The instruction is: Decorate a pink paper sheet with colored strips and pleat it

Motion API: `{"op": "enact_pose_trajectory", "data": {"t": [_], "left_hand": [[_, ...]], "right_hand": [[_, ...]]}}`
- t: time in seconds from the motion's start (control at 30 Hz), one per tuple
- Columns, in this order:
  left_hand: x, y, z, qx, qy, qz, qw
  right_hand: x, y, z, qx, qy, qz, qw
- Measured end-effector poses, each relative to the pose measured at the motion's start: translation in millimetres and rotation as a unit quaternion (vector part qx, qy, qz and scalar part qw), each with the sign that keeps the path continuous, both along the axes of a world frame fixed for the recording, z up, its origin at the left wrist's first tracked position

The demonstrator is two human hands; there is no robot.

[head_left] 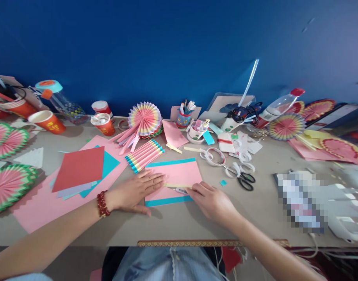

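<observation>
Landmark: blue-edged pink sheet (pixel 183 171), on table in front of me. Main risk, my judgement: sheet skews if left hand (pixel 134 192) presses unevenly; fingers flat, close together, thumb apart. Lesser risk: pale yellow band (pixel 176 185) creases crooked if right hand (pixel 215 205) drags; its fingers curled at band's right end, pinch cannot be confirmed. Blue wall (pixel 167 47) behind sheet. Grey-beige table (pixel 173 224) beneath, cluttered. Pleated paper (pixel 145 154) beyond sheet, leftward. Black-handled scissors (pixel 246 182) right of sheet; blue scrap (pixel 223 182) nearer it.
</observation>
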State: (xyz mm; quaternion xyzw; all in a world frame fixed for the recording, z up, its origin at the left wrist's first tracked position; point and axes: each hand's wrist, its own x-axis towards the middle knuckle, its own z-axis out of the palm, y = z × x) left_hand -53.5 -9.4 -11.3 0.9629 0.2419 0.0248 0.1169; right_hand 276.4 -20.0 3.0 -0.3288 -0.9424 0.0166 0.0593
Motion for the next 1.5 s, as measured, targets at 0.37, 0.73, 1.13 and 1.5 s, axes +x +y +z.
{"op": "enact_pose_trajectory", "data": {"t": [0.37, 0.73, 1.13, 1.5], "left_hand": [[2, -1, 0.1, 0.029, 0.018, -0.001, 0.999], [2, -1, -1.3, 0.016, 0.001, -0.002, 1.0], [-17, -15, 6.4, -0.01, 0.001, 0.05, 0.999], [-13, -21, 9.3, -0.01, 0.022, 0.059, 0.998]], "right_hand": [[-8, 0, -8.9, 0.004, 0.011, 0.024, 1.0], [-22, 1, -6.3, -0.018, 0.001, 0.038, 0.999], [-21, 3, -2.9, -0.033, 0.035, 0.03, 0.998], [-19, 7, -10.5, 0.01, 0.106, 0.066, 0.992]]}}
